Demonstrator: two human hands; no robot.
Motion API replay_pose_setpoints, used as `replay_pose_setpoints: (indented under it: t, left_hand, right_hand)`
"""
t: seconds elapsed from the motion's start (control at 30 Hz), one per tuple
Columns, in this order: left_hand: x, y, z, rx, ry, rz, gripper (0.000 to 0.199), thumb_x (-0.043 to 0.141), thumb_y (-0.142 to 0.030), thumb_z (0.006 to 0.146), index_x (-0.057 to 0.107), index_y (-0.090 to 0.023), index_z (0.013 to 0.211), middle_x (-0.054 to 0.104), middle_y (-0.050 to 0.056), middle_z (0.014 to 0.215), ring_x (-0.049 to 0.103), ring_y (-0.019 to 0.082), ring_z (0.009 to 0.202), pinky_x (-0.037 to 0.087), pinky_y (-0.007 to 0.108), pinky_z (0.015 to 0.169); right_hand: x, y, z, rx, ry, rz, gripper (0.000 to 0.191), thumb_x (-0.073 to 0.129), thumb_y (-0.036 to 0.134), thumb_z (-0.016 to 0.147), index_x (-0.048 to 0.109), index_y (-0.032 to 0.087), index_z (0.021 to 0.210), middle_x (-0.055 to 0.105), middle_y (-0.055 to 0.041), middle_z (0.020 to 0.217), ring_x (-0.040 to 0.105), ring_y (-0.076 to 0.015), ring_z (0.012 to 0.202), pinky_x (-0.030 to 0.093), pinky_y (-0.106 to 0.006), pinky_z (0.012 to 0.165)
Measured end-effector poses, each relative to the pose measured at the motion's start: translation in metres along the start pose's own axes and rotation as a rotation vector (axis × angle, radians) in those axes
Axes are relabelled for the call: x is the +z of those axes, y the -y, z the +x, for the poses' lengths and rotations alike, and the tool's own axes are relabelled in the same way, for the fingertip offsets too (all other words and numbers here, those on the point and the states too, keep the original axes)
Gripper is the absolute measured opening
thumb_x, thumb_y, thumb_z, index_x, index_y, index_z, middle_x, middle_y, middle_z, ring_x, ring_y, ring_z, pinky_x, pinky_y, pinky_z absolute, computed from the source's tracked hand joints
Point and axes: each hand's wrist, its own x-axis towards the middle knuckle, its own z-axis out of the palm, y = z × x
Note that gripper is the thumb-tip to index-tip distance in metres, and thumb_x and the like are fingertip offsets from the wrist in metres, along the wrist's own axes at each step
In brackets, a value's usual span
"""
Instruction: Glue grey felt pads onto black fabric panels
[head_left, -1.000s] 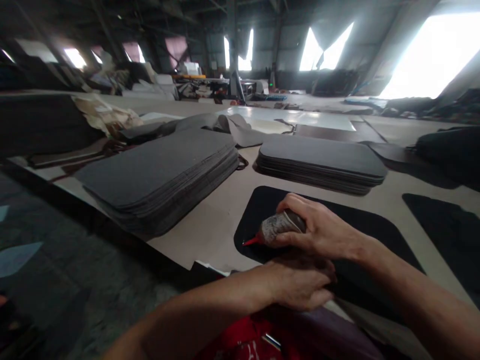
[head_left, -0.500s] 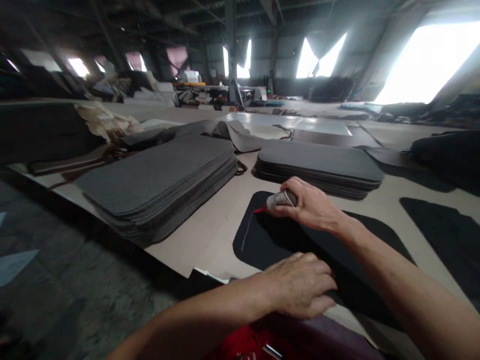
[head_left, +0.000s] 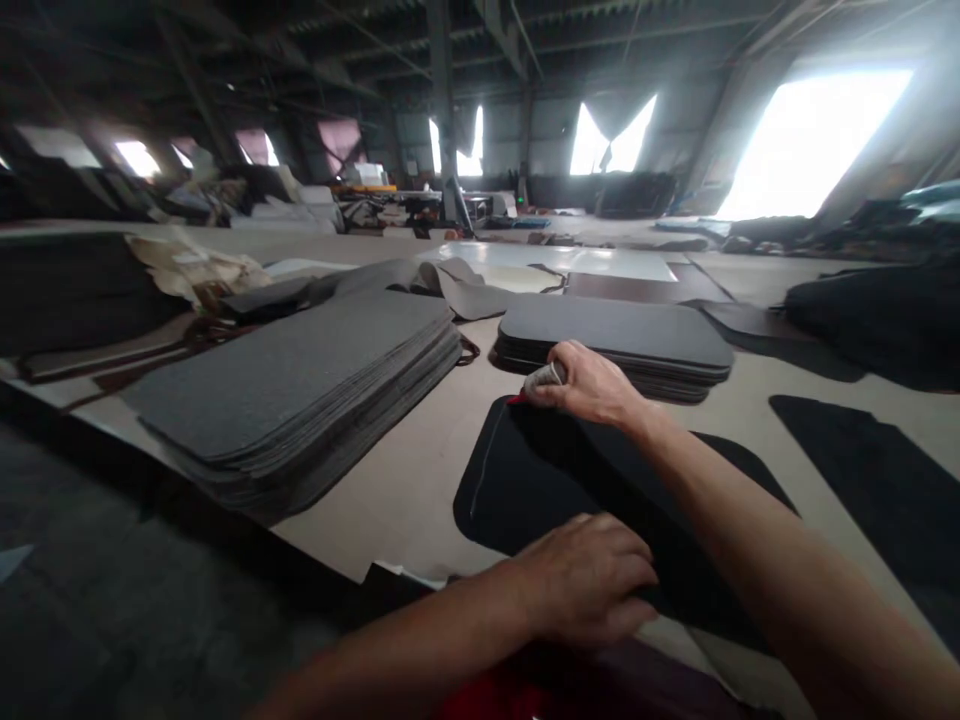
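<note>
My right hand (head_left: 592, 385) is closed round a small greyish bottle (head_left: 545, 378) with a red nozzle. The nozzle's tip is at the far left corner of a black rounded panel (head_left: 506, 490) lying on the table (head_left: 390, 510). A thin pale line runs along the panel's left edge up to the nozzle. My left hand (head_left: 589, 580) rests at the panel's near edge, back up, with its fingers curled; whether it holds anything is hidden.
A tall stack of dark grey panels (head_left: 300, 375) stands at left, and a second stack (head_left: 615, 330) behind my right hand. Another black piece (head_left: 870, 480) lies at right. Dark fabric (head_left: 877, 320) is heaped at the far right.
My right hand has moved the bottle away from me along the panel's left side, and the pale line has grown longer. The camera view has shifted slightly.
</note>
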Motion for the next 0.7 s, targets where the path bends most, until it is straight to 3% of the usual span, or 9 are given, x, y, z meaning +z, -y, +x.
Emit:
replay_pose_setpoints:
  t: [0.3,0.7]
  left_hand:
    - [-0.001,-0.001,0.000,-0.046,-0.018,-0.071,0.026,0.066,-0.033,0.093,0.068,-0.018,0.115,0.070,0.007,0.123,0.060,0.024,0.119,0.048,0.037,0.099]
    - [-0.003,-0.004,-0.001,-0.082,-0.016,-0.096,0.024,0.064,-0.025,0.093,0.066,-0.020,0.116,0.067,0.006,0.127,0.057,0.023,0.122,0.047,0.041,0.106]
  right_hand:
    - [-0.039,-0.024,-0.012,0.044,0.109,-0.087,0.030,0.072,0.045,0.075,0.056,0.023,0.089,0.064,-0.0027,0.092,0.056,-0.0195,0.077,0.032,-0.029,0.061]
    - [-0.094,-0.106,-0.098,0.340,0.088,-0.136,0.033,0.071,0.048,0.074,0.060,0.022,0.091,0.065,-0.0030,0.089,0.058,-0.0198,0.076,0.034,-0.028,0.060]
